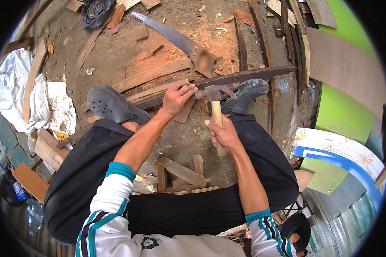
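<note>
My right hand [224, 133] is wrapped round the wooden handle of a claw hammer [217, 112]. The hammer's grey metal head is just right of my left fingertips, over a dark wooden strip [253, 74] lying crosswise. My left hand [178, 98] is closed in a pinch above the strip and a paler wooden slat [158, 91]. Whatever its fingertips hold, if anything, is too small to make out. My feet, in dark clogs, flank the work: the left clog [111, 104] beside the slats, the right clog [248, 94] against the dark strip.
Beyond the strip, a handsaw [176, 39] lies on sawdust among wood offcuts [154, 44]. Long dark battens [263, 38] and green panels [345, 111] are at the right. A nailed wooden piece [182, 172] sits between my legs. White sacking [19, 90] lies at the left.
</note>
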